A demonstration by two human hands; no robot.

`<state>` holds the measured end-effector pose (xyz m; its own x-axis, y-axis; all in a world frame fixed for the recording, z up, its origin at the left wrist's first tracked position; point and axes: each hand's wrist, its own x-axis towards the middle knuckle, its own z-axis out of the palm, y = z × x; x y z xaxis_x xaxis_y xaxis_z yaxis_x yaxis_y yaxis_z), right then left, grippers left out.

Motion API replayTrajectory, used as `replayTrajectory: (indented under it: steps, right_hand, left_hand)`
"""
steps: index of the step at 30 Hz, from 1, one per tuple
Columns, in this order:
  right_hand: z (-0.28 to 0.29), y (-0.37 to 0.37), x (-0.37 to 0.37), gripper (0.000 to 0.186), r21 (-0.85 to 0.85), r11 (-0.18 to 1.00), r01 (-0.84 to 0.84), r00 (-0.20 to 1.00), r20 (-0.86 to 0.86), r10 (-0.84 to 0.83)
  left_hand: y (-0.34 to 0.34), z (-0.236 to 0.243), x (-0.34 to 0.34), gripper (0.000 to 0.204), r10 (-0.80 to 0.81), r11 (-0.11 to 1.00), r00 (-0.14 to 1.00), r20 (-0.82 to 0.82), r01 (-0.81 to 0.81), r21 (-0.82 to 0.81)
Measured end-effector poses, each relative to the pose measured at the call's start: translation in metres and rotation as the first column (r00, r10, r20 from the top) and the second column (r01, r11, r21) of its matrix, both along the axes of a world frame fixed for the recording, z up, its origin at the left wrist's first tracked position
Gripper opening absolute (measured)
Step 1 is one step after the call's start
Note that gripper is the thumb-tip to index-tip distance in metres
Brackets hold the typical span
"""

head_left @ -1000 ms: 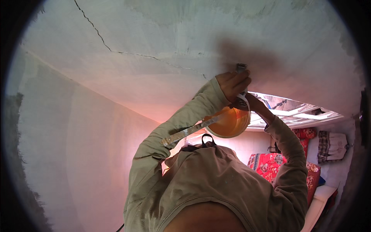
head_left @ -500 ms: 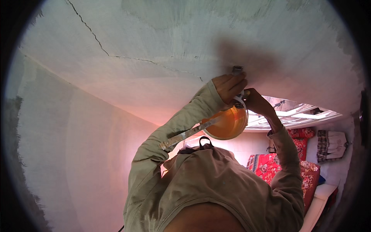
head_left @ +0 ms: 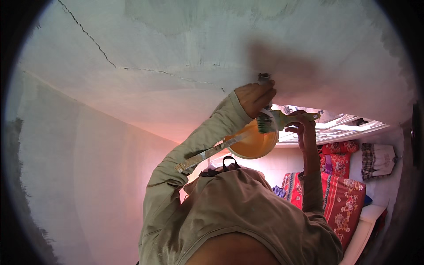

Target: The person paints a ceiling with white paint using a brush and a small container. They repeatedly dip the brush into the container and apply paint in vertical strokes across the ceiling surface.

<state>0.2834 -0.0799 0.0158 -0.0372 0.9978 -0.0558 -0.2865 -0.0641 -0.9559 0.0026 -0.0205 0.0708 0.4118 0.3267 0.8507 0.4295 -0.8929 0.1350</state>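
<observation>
My left hand (head_left: 256, 98) is closed at the white handle (head_left: 267, 112) of an orange-yellow bucket (head_left: 251, 150), which hangs below it. A small dark object (head_left: 264, 77) sticks up past its fingers; its kind I cannot make out. My right hand (head_left: 304, 128) grips a paintbrush (head_left: 285, 119) by its yellow-green handle. The brush lies nearly level over the bucket's right rim, green bristles toward my left hand. Out of the bucket leans a long flat stained stick (head_left: 203, 160), passing in front of my left sleeve. The bucket's contents are hidden.
A grey plastered surface (head_left: 185, 57) with a long jagged crack (head_left: 95, 44) spreads above and left. At right are a white-barred window (head_left: 344, 128), a bed with red floral covers (head_left: 340, 203) and hanging clothing (head_left: 377, 161).
My right hand has moved right and slightly down, bringing the paintbrush into plain view beside the bucket. My left hand and the bucket appear slightly further left.
</observation>
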Motion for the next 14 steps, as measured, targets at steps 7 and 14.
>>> replayTrajectory:
  steps: [7,14]
  right_hand:
    - [-0.038,-0.029,0.004,0.037,-0.209,0.972,0.11,0.94,-0.296,-0.17]
    - [-0.079,-0.04,0.01,0.047,-0.288,0.952,0.104,0.861,-0.454,-0.231]
  left_hand:
    - [0.001,0.002,0.0,0.039,-0.014,1.0,1.0,-0.005,0.015,0.012]
    - [-0.001,0.004,-0.005,0.048,-0.015,0.997,0.997,-0.071,0.01,-0.071]
